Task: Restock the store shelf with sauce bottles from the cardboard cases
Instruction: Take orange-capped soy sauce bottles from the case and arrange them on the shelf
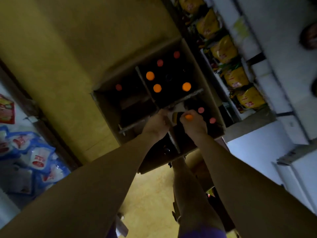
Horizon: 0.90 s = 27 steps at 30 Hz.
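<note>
A dark sauce bottle with an orange cap (188, 117) stands in the open brown cardboard case (208, 93) on the yellow floor (56, 48). It is in the near right part of the case. The right hand (193, 125) is curled round the top of this bottle, with the fingers just under the cap. The left hand (157, 125) is right beside it, on the other side of a grey cardboard divider (187, 97). Its fingers pinch a pale bit of cardboard or paper (177, 107) by the divider. The picture is too dark and blurry to tell just what that bit is.

2 more bottles with pink caps (201, 110) stand in the same part of the case, just past the right hand. In the far part are 3 bottles with orange caps (150, 75) and 2 with red caps (159, 62). 1 more red cap (118, 87) shows in the left part.

To the right of the case is a white store shelf (267, 54) with a row of yellow bags (223, 48). To the left lie blue and white bags (37, 157). A bare leg (188, 191) shows between the 2 arms.
</note>
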Motion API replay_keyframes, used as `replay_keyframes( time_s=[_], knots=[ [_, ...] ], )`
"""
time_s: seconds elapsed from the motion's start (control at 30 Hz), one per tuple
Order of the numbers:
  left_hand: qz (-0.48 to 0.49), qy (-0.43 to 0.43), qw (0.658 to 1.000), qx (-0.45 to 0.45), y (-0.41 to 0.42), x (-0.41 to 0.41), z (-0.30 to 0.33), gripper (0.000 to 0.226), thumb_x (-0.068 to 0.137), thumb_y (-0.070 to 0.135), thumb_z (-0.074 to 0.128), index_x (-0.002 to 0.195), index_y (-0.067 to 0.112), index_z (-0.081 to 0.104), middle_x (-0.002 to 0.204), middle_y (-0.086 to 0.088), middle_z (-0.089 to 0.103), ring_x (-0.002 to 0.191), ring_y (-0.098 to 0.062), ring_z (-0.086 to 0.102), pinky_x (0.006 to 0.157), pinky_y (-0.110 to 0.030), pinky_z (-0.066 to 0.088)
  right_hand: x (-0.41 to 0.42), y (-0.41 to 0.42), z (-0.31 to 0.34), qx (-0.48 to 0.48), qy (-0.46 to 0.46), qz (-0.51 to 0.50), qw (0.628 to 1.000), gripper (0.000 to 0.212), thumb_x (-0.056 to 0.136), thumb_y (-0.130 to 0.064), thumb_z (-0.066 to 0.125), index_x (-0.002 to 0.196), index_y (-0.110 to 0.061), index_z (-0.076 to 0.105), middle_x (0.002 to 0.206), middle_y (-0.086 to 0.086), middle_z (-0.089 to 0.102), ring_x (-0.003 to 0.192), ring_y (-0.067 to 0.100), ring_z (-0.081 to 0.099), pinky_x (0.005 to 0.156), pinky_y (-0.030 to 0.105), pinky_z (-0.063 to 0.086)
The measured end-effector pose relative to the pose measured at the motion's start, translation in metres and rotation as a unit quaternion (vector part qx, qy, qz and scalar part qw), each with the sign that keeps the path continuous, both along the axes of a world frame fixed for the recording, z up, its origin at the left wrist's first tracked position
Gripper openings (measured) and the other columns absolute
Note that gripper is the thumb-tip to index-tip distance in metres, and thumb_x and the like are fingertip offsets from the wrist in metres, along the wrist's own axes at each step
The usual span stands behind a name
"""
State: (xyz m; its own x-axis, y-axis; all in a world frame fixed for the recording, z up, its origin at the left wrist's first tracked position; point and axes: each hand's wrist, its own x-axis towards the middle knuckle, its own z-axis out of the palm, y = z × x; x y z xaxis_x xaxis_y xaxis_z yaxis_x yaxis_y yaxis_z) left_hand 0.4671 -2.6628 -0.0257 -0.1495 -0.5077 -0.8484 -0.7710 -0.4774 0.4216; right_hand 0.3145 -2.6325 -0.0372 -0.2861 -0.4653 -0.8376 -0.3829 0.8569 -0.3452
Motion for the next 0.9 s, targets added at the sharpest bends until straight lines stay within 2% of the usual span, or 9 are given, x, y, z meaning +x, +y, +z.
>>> replay_keyframes(
  time_s=[0.1,0.2,0.27,0.37,0.47,0.53,0.67,0.77,0.9],
  knots=[
    [-0.014,0.001,1.000,0.005,-0.022,-0.002,0.070,0.051,0.086,0.038,0.064,0.131,0.015,0.055,0.124,-0.011,0.064,0.114,-0.031,0.060,0.102,-0.045,0.048,0.001,-0.008,0.082,-0.032,-0.003,0.050,0.998,0.023,0.097,-0.035,0.058,0.118,-0.026,0.060,0.099,0.006,0.063,0.090,0.032,0.061,0.073,0.035,0.044],
    [-0.114,-0.023,0.992,-0.051,-0.040,-0.004,0.149,0.037,0.092,0.019,0.063,0.128,0.013,0.056,0.119,-0.013,0.066,0.109,-0.032,0.062,0.090,-0.035,0.050,0.003,-0.013,0.182,-0.078,-0.033,0.064,0.994,0.019,0.097,-0.031,0.060,0.115,-0.025,0.062,0.088,-0.008,0.053,0.089,0.026,0.054,0.074,0.034,0.040],
    [-0.171,-0.012,0.983,-0.067,-0.043,-0.005,0.198,0.041,0.089,0.019,0.066,0.128,0.016,0.052,0.115,-0.012,0.065,0.106,-0.032,0.063,0.083,-0.033,0.049,0.002,-0.014,0.245,-0.113,-0.032,0.043,0.992,0.008,0.093,-0.034,0.064,0.101,-0.033,0.065,0.094,-0.005,0.063,0.093,0.025,0.060,0.074,0.035,0.046],
    [-0.216,-0.007,0.971,-0.104,-0.047,-0.010,0.243,0.067,0.079,0.025,0.074,0.138,0.023,0.042,0.127,-0.012,0.060,0.117,-0.035,0.060,0.094,-0.041,0.052,-0.005,-0.021,0.326,-0.154,-0.018,0.016,0.988,0.006,0.084,-0.039,0.066,0.090,-0.037,0.067,0.096,0.000,0.071,0.093,0.026,0.067,0.080,0.042,0.057],
    [-0.246,0.026,0.958,-0.143,-0.061,-0.021,0.314,0.090,0.075,0.031,0.083,0.148,0.019,0.032,0.141,-0.015,0.046,0.130,-0.038,0.048,0.106,-0.046,0.044,-0.016,-0.032,0.412,-0.197,-0.026,-0.002,0.980,0.006,0.081,-0.035,0.065,0.077,-0.038,0.069,0.082,-0.002,0.071,0.077,0.024,0.066,0.066,0.042,0.059],
    [-0.286,0.055,0.939,-0.184,-0.072,-0.022,0.366,0.100,0.071,0.034,0.088,0.151,0.017,0.030,0.145,-0.014,0.038,0.134,-0.039,0.040,0.107,-0.049,0.041,-0.016,-0.034,0.466,-0.234,-0.030,-0.016,0.972,0.015,0.086,-0.021,0.066,0.072,-0.026,0.070,0.062,-0.004,0.064,0.061,0.020,0.057,0.053,0.032,0.051],
    [-0.347,0.143,0.887,-0.270,-0.085,-0.026,0.456,0.084,0.066,0.032,0.091,0.139,0.025,0.050,0.135,-0.007,0.054,0.128,-0.032,0.050,0.102,-0.046,0.047,-0.004,-0.018,0.557,-0.276,0.000,-0.039,0.960,0.009,0.087,-0.011,0.065,0.080,-0.010,0.070,0.051,-0.005,0.051,0.040,0.009,0.041,0.040,0.021,0.033],
    [-0.377,0.183,0.856,-0.302,-0.080,-0.031,0.501,0.071,0.064,0.031,0.090,0.127,0.029,0.058,0.118,0.002,0.068,0.109,-0.022,0.065,0.090,-0.043,0.056,0.002,0.006,0.597,-0.299,0.009,-0.099,0.949,0.009,0.086,-0.017,0.067,0.087,-0.010,0.071,0.053,0.001,0.049,0.045,0.018,0.036,0.043,0.027,0.028],
    [-0.393,0.230,0.820,-0.346,-0.057,-0.046,0.541,0.053,0.064,0.016,0.088,0.108,0.017,0.059,0.109,-0.004,0.068,0.100,-0.024,0.065,0.080,-0.038,0.055,0.010,0.044,0.636,-0.334,0.047,-0.162,0.927,0.011,0.086,-0.019,0.065,0.094,-0.016,0.073,0.059,0.008,0.056,0.050,0.023,0.043,0.044,0.029,0.033]
  ],
)
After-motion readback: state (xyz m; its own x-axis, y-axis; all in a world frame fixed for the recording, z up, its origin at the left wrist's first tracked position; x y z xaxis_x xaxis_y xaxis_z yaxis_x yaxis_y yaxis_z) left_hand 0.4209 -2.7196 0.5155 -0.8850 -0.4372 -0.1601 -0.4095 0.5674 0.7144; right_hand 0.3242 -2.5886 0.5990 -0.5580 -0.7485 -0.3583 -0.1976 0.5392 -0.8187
